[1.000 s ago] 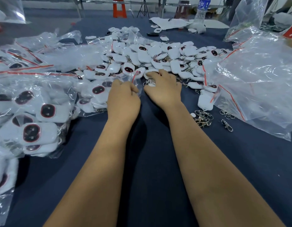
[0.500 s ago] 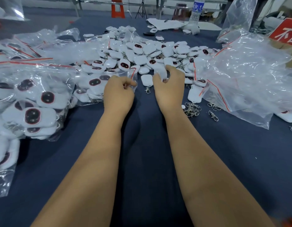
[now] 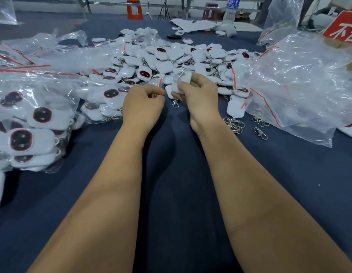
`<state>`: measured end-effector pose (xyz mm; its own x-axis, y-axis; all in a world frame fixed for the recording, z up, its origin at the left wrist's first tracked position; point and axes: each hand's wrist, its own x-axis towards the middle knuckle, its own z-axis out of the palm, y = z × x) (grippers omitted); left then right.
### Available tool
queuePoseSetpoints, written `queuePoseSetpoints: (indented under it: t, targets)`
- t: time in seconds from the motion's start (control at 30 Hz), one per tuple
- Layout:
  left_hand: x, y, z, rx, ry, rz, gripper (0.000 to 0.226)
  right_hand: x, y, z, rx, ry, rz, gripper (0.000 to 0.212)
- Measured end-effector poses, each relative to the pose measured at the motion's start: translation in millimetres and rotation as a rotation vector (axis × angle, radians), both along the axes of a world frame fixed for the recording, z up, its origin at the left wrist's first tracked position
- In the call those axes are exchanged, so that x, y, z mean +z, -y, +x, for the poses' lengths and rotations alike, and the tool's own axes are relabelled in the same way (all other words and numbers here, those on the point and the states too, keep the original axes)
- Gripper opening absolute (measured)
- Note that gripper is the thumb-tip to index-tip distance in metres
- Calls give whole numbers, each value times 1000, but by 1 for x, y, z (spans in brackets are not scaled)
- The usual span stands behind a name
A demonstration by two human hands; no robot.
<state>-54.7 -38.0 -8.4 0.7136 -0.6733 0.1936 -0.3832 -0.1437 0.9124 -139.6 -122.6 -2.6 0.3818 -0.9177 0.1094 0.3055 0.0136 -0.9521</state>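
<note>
Above the blue tablecloth (image 3: 171, 194), just in front of the pile of white tags (image 3: 171, 60), my right hand (image 3: 198, 99) holds one white tag (image 3: 183, 79). My thumb and curled fingers are clamped on the sides of this tag. It is lifted clear of the cloth, and its metal clasp (image 3: 175, 104) hangs below my fingers.

My left hand (image 3: 143, 105) is just beside the right hand and does not touch it. Its fingers are curled. The thumb and forefinger are pinched together on the lower edge of a small clear bag (image 3: 157, 83) with a red strip. The bag stands up behind my fingertips, close to the held tag. I cannot tell whether the bag and the tag touch.

Filled bags (image 3: 33, 115) lie to my left, packed with tags that show dark faces. A heap of empty bags (image 3: 299, 85) lies to my right. Loose clasps (image 3: 235, 124) lie on the cloth near my right wrist. A water bottle (image 3: 230, 12) stands at the far edge of the table, and a red sign (image 3: 342, 28) stands at the far right.
</note>
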Motion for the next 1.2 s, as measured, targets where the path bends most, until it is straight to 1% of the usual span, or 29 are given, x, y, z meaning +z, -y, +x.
queuePoseSetpoints:
  t: [0.07,0.1,0.17,0.23,0.27,0.33,0.4,0.53,0.63,0.7,0.77,0.87,0.9,0.97,1.07,1.2]
  targets:
    - [2,-1,-1,1,0,-8,24,-1,-2,1,25,-15,-14,20]
    - [4,-2,-2,0,-4,-13,23,-2,-3,0,22,-47,-58,21]
    - [5,-2,-5,-6,-43,-44,28,-3,-4,0,29,-139,-191,21]
    - [8,-3,-8,-5,-129,-76,36,-5,-7,0,82,-179,-281,19]
    - [10,-4,-8,-15,-179,-90,40,-6,-8,0,105,-191,-310,20]
    - [12,-5,-8,-29,-232,-109,35,-7,-7,0,137,-233,-344,33]
    - [11,-6,-5,-18,-195,-79,34,-7,-5,0,150,-257,-328,38]
    - [8,-7,2,-70,-83,-14,29,-6,2,-1,173,-136,-105,30]
    - [7,-6,3,-72,-43,-20,26,-6,2,-2,230,-114,-96,23]
    - [5,-5,4,-72,-44,-36,31,-4,2,-1,223,-102,-76,17]
    - [3,-5,5,-90,-34,-39,35,-1,1,-1,226,-51,-30,14]
    - [2,-3,5,-97,-51,-60,15,3,1,-2,238,49,47,18]
    - [2,-3,5,-76,-83,-79,16,4,1,-2,237,57,62,19]
    - [1,-1,6,-55,-132,-112,23,5,-1,-3,253,30,47,19]
    - [0,-1,6,-58,-136,-131,32,1,-3,-2,296,-63,-50,22]
    - [1,-2,5,-63,-172,-159,34,-2,-3,0,283,-140,-103,26]
